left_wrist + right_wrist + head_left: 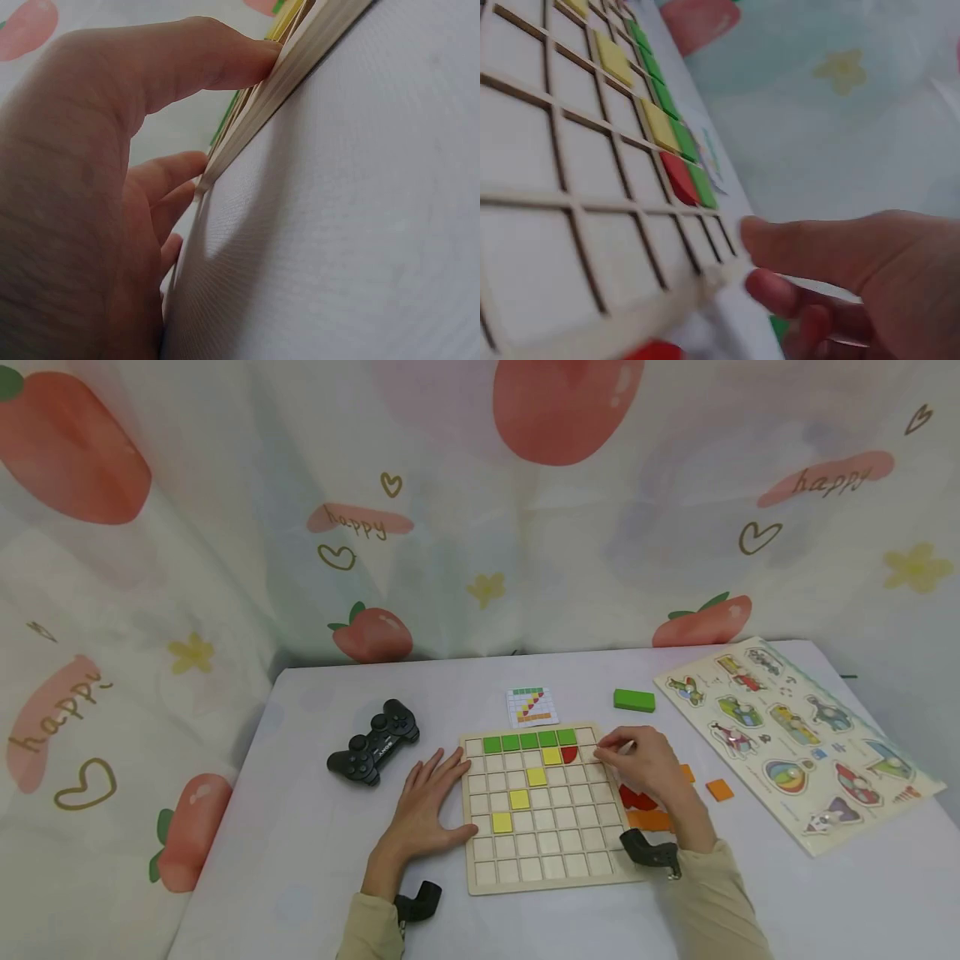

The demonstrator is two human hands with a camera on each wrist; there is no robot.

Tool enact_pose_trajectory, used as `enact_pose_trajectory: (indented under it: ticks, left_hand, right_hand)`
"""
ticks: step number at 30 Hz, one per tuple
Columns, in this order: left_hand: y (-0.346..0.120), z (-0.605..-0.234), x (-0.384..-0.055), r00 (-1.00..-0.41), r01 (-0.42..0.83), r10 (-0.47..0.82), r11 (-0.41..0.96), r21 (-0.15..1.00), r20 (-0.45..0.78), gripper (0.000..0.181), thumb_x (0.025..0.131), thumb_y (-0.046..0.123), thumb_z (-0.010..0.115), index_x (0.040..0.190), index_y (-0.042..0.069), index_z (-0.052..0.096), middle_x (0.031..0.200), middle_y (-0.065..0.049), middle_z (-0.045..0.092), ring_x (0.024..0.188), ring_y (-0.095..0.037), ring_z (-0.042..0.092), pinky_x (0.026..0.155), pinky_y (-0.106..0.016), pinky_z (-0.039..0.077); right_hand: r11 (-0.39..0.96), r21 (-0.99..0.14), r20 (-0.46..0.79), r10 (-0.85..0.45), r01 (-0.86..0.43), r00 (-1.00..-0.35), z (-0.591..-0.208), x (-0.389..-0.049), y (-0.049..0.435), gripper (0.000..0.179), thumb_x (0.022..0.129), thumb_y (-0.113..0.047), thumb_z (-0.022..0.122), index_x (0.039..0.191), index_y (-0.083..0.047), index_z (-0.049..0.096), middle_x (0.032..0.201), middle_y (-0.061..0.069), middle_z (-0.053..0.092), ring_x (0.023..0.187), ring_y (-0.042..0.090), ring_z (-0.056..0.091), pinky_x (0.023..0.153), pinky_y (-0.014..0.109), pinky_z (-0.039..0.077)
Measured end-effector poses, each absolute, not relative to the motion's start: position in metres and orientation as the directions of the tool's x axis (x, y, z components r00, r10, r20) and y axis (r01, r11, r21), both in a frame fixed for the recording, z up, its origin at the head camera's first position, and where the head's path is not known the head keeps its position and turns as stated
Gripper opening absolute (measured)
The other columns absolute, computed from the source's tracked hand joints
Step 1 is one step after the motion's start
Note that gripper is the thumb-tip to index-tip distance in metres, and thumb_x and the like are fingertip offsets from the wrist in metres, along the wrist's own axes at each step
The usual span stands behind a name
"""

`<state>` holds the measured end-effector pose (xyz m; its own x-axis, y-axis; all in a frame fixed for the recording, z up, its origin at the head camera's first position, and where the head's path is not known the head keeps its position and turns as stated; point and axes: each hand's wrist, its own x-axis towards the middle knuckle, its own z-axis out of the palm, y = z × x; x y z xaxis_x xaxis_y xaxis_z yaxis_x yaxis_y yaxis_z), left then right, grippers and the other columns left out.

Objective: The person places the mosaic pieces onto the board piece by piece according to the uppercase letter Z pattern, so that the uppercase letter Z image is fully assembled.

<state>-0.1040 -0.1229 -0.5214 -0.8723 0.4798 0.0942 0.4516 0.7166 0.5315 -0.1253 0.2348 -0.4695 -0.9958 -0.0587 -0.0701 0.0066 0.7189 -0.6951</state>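
A wooden grid board (555, 881) lies flat on the white table. Five green square tiles (529, 741) line its top row, and several yellow tiles (519, 799) step diagonally below. A rounded red tile (569, 754) sits beside the uppermost yellow one. My left hand (427, 810) is spread along the board's left side; its thumb (255, 64) and fingertips meet the wooden edge. At the upper right edge is my right hand (648, 764), fingers loosely bent. In the right wrist view, a gap shows between the thumb (780, 240) and index finger, with nothing held.
A pattern card (531, 707) lies behind the board, and a green block (633, 700) stands farther right. Red pieces (637, 798) and orange pieces (649, 820) lie partly under the right arm. A game controller (375, 742) is at left, a picture puzzle board (795, 743) at right.
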Motion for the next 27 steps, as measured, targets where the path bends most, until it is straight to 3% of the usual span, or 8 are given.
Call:
enact_pose_trajectory:
  ticks: [5, 9, 16, 21, 27]
  left_hand:
    - [-0.123, -0.523, -0.105, -0.872, 0.451, 0.481, 0.722, 0.525, 0.088, 0.093, 0.073, 0.056, 0.067, 0.153, 0.019, 0.038, 0.162, 0.003, 0.025, 0.151, -0.025, 0.013, 0.12, -0.052, 0.007]
    - [-0.123, -0.524, -0.105, -0.873, 0.457, 0.479, 0.728, 0.511, 0.098, 0.093, 0.073, 0.057, 0.067, 0.153, 0.02, 0.039, 0.162, 0.003, 0.026, 0.15, -0.025, 0.014, 0.12, -0.052, 0.008]
    - [-0.123, -0.525, -0.104, -0.872, 0.456, 0.48, 0.724, 0.517, 0.097, 0.093, 0.073, 0.056, 0.067, 0.153, 0.019, 0.038, 0.162, 0.002, 0.026, 0.15, -0.025, 0.013, 0.12, -0.052, 0.008]
    - [-0.123, -0.525, -0.104, -0.874, 0.453, 0.477, 0.727, 0.516, 0.095, 0.093, 0.073, 0.056, 0.067, 0.153, 0.019, 0.038, 0.162, 0.002, 0.025, 0.15, -0.026, 0.014, 0.12, -0.052, 0.008]
    - [-0.122, -0.525, -0.105, -0.876, 0.448, 0.475, 0.732, 0.513, 0.087, 0.093, 0.073, 0.057, 0.067, 0.153, 0.019, 0.038, 0.162, 0.003, 0.025, 0.151, -0.025, 0.013, 0.12, -0.051, 0.007]
  right_hand:
    - [0.737, -0.673, -0.294, -0.179, 0.07, -0.939, -0.456, -0.114, 0.264, 0.025, 0.081, -0.018, 0.08, 0.096, -0.002, 0.069, 0.073, 0.003, 0.058, 0.066, 0.019, 0.052, 0.058, 0.03, 0.047]
    - [0.753, -0.649, -0.371, -0.188, 0.109, -0.909, -0.454, -0.11, 0.27, 0.034, 0.076, -0.02, 0.085, 0.095, -0.003, 0.064, 0.071, 0.004, 0.056, 0.064, 0.019, 0.052, 0.057, 0.031, 0.047]
    - [0.839, -0.528, -0.325, -0.057, 0.131, -0.944, -0.453, -0.112, 0.271, 0.026, 0.084, -0.022, 0.076, 0.102, -0.005, 0.069, 0.086, 0.01, 0.059, 0.075, 0.024, 0.054, 0.06, 0.033, 0.044]
    - [0.865, -0.489, -0.295, -0.043, 0.112, -0.954, -0.451, -0.112, 0.269, 0.03, 0.082, -0.023, 0.077, 0.104, -0.005, 0.07, 0.097, 0.015, 0.063, 0.083, 0.028, 0.056, 0.068, 0.04, 0.047]
    - [0.86, -0.5, -0.279, -0.051, 0.1, -0.959, -0.451, -0.111, 0.265, 0.031, 0.079, -0.021, 0.081, 0.096, -0.006, 0.06, 0.087, 0.008, 0.061, 0.075, 0.023, 0.054, 0.062, 0.036, 0.043]
